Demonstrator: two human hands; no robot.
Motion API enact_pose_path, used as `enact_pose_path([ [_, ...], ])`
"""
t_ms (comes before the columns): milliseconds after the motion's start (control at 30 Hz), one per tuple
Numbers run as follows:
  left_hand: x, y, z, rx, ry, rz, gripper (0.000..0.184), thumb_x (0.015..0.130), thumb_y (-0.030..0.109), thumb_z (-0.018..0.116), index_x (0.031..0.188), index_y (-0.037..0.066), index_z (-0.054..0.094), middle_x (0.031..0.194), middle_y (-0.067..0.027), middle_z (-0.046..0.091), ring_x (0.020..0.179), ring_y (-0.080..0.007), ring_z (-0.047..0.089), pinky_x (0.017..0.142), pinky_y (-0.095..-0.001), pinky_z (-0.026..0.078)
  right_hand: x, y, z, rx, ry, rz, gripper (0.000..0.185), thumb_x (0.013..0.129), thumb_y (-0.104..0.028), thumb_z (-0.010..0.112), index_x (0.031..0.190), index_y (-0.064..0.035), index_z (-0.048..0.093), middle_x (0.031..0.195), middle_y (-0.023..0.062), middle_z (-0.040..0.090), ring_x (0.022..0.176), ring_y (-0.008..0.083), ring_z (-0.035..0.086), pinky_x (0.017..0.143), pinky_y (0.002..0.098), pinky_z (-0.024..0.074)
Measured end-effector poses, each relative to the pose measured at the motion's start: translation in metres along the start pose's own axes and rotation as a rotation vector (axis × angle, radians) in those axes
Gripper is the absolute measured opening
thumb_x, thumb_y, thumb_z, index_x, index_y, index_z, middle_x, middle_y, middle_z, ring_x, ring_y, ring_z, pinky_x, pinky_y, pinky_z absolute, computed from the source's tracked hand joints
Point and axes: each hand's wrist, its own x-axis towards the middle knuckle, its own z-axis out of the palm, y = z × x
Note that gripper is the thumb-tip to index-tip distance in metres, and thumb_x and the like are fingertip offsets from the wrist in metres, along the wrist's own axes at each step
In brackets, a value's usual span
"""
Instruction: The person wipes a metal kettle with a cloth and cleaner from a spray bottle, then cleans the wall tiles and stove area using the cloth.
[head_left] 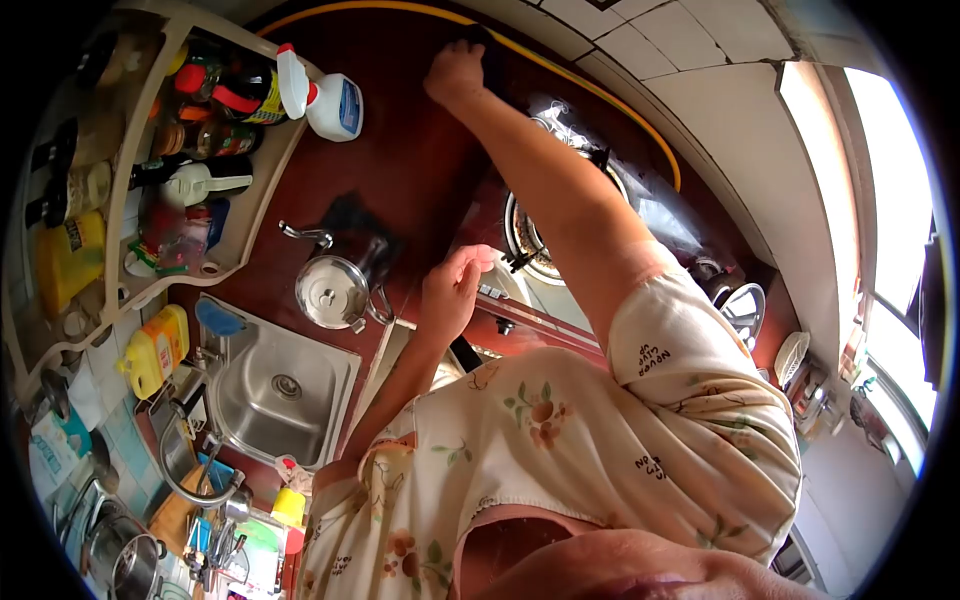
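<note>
My right hand [455, 76] reaches far forward over the dark red countertop [400, 110]. Its fingers are curled down on a dark cloth-like thing [488, 50], which lies mostly under and beside the hand. My left hand [455, 288] hovers near the counter's front edge, its fingers loosely bent with nothing visible in them. A shiny metal kettle [332, 291] stands to the left of it. Under my right forearm is a gas stove burner [522, 235], partly hidden by the arm. A white spray bottle [335, 107] with a red collar stands at the left.
A shelf [285, 165] with several bottles and jars lines the left wall. Below it are a steel sink [275, 385] and a yellow jug [158, 350]. A yellow hose [600, 82] runs along the back edge. Pots and utensils crowd the lower left; a window [895, 200] is at the right.
</note>
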Motion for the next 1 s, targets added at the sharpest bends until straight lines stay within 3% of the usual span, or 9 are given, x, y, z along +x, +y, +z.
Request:
enact_pose_path([
  [100, -0.002, -0.007, -0.004, -0.054, 0.021, -0.014, 0.024, 0.105, 0.01, 0.049, 0.119, -0.004, 0.063, 0.11, -0.0146, 0.073, 0.101, -0.0204, 0.072, 0.091, -0.0299, 0.053, -0.044, -0.015, 0.017, -0.028, 0.115, -0.231, 0.043, 0.09, -0.021, 0.056, 0.129, -0.0048, 0.065, 0.132, 0.0127, 0.061, 0.12, 0.0329, 0.052, 0.109, 0.0549, 0.0346],
  [167, -0.003, -0.006, -0.006, -0.103, 0.055, -0.027, 0.024, 0.104, 0.006, 0.048, 0.119, -0.004, 0.063, 0.108, -0.0147, 0.073, 0.1, -0.0196, 0.072, 0.09, -0.0301, 0.053, -0.071, -0.015, 0.025, 0.468, 0.187, -0.443, 0.044, 0.083, -0.009, 0.06, 0.126, -0.0039, 0.065, 0.135, 0.0116, 0.058, 0.126, 0.0336, 0.049, 0.109, 0.042, 0.0402],
  [500, -0.018, -0.012, -0.025, 0.029, 0.107, 0.04, 0.022, 0.105, 0.011, 0.05, 0.114, -0.003, 0.064, 0.106, -0.0146, 0.074, 0.098, -0.0205, 0.072, 0.088, -0.0319, 0.055, 0.043, 0.02, 0.03, 0.143, 0.14, -0.2, 0.079, 0.089, -0.02, 0.064, 0.156, 0.0011, 0.026, 0.162, 0.0218, 0.024, 0.149, 0.039, 0.022, 0.122, 0.0464, 0.0219],
  [700, -0.034, -0.028, -0.017, -0.041, 0.133, 0.084, 0.021, 0.103, 0.01, 0.051, 0.114, -0.002, 0.065, 0.102, -0.0162, 0.073, 0.093, -0.0225, 0.072, 0.085, -0.0328, 0.055, 0.069, -0.008, 0.05, 0.266, 0.385, -0.269, 0.067, 0.089, -0.016, 0.066, 0.152, -0.0191, 0.042, 0.159, 0.012, 0.034, 0.142, 0.0416, 0.033, 0.113, 0.0532, 0.0373],
  [767, -0.033, -0.027, -0.021, 0.003, 0.105, 0.044, 0.022, 0.104, 0.009, 0.05, 0.116, -0.003, 0.064, 0.105, -0.0139, 0.073, 0.096, -0.0198, 0.071, 0.089, -0.032, 0.055, 0.062, -0.002, 0.048, 0.041, 0.422, -0.327, 0.059, 0.097, -0.044, 0.058, 0.144, -0.0088, 0.051, 0.14, 0.0203, 0.055, 0.121, 0.0337, 0.057, 0.103, 0.0471, 0.0467],
  [800, -0.035, -0.021, -0.022, 0.052, 0.074, -0.002, 0.022, 0.105, 0.009, 0.049, 0.118, -0.003, 0.063, 0.108, -0.0115, 0.072, 0.098, -0.017, 0.069, 0.092, -0.0312, 0.054, 0.044, -0.002, 0.045, 0.034, 0.408, -0.332, 0.059, 0.097, -0.044, 0.058, 0.144, -0.0088, 0.051, 0.14, 0.0203, 0.055, 0.121, 0.0337, 0.057, 0.103, 0.0471, 0.0467],
  [867, -0.034, -0.019, -0.023, 0.019, 0.092, 0.015, 0.024, 0.106, 0.012, 0.05, 0.119, -0.004, 0.063, 0.109, -0.0122, 0.072, 0.103, -0.0177, 0.069, 0.094, -0.0312, 0.053, -0.014, -0.005, 0.045, 0.331, 0.382, -0.445, 0.063, 0.08, -0.006, 0.068, 0.139, -0.0248, 0.056, 0.145, 0.0081, 0.048, 0.126, 0.0408, 0.047, 0.101, 0.051, 0.048],
  [900, -0.032, -0.019, -0.02, -0.067, 0.137, 0.028, 0.023, 0.105, 0.011, 0.05, 0.115, -0.004, 0.064, 0.103, -0.0128, 0.073, 0.099, -0.0191, 0.071, 0.089, -0.0315, 0.054, -0.036, -0.009, 0.044, 0.403, 0.464, -0.485, 0.052, 0.073, -0.004, 0.068, 0.121, -0.0248, 0.066, 0.126, 0.0074, 0.054, 0.112, 0.0365, 0.052, 0.091, 0.0504, 0.0506],
  [1000, -0.022, -0.007, -0.02, -0.168, 0.184, 0.044, 0.024, 0.104, 0.01, 0.047, 0.11, -0.005, 0.066, 0.098, -0.0129, 0.075, 0.098, -0.0201, 0.073, 0.085, -0.0307, 0.055, -0.103, -0.018, 0.044, 0.466, 0.345, -0.549, 0.038, 0.072, -0.003, 0.067, 0.106, -0.0194, 0.069, 0.117, 0.0081, 0.056, 0.11, 0.0354, 0.052, 0.093, 0.0455, 0.0502],
])
